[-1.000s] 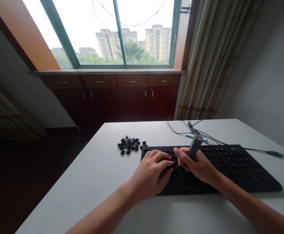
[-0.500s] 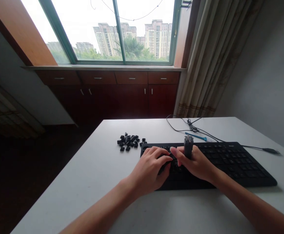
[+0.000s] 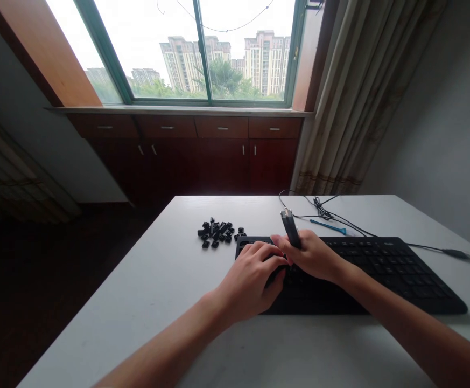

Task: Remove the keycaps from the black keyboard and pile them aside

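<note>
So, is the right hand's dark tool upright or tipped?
Tipped: the dark tool leans left, its top end above the right hand.

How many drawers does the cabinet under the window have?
4. They sit side by side beneath the windowsill: the far-left drawer, the centre-left drawer, the centre-right drawer and the far-right drawer. Nothing seems to hide any others in that row.

Keycaps (image 3: pixel 216 233) lie left of the keyboard (image 3: pixel 394 269) — cable (image 3: pixel 322 213) behind it.
</note>
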`<state>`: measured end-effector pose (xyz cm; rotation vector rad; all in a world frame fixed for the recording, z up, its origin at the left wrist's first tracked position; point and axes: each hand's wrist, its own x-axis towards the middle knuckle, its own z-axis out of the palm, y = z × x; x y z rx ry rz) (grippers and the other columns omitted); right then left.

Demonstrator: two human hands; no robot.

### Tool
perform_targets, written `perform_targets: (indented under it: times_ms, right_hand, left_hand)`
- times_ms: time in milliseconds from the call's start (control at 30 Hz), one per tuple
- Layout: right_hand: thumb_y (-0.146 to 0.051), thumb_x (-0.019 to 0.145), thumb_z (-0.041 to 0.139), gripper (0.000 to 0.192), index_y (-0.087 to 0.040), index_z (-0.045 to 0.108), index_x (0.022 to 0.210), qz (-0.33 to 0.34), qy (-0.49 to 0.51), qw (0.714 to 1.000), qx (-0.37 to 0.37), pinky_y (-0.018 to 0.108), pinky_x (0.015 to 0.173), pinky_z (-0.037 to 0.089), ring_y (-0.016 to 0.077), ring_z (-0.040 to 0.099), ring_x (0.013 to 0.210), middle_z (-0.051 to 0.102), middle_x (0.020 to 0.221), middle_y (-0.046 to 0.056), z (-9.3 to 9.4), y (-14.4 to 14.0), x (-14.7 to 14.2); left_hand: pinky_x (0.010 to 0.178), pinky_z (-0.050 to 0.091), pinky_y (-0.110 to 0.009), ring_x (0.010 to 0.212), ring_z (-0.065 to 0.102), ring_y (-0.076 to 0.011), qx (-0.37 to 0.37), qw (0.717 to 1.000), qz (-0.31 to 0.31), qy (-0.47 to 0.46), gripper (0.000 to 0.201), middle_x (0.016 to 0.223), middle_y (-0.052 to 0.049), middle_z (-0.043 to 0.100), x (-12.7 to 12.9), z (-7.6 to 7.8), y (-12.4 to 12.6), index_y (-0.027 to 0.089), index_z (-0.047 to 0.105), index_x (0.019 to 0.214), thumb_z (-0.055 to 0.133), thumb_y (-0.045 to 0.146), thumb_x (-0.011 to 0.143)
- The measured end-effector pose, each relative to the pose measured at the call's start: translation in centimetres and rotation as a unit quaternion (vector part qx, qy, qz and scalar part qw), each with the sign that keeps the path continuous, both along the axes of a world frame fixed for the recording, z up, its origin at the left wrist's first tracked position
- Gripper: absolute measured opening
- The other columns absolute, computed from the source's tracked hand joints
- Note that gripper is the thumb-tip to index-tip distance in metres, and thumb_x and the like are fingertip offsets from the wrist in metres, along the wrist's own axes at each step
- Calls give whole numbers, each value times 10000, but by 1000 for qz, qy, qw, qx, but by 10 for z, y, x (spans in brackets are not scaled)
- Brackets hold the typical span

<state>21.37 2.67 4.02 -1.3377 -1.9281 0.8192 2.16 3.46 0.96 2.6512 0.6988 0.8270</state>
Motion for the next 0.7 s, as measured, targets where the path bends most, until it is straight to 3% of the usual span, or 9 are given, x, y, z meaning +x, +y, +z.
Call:
perform_targets:
  times_ms: [267,567,700]
  right_hand:
    - [-522,962,504,537,-179,561,553,-128,66,985,-90,222,393,411,110,490,362,530,425,-6,-11,-15,0]
    - [-553,947,511,521,-175,581,594,-166,139,969,-122,174,279,369,100,499,329,572,448,2,-16,-22,-7]
    - [-562,924,564,511,-170,591,597,-102,104,984,-104,157,289,353,88,491,337,547,433,-13,-12,-22,1]
  left_hand:
    - [929,512,-454,1052,596,-262,6,1000,4,6,222,1180,-79,676,0,1,-1,212,682,1116,540,211,945]
    - [930,517,-444,1053,598,-254,7,1000,1,3,232,1172,-89,675,-1,4,-1,212,688,1108,530,198,939]
    - [952,504,-459,1073,588,-267,0,1000,-2,14,251,1183,-86,667,-1,5,-3,215,680,1121,568,218,897]
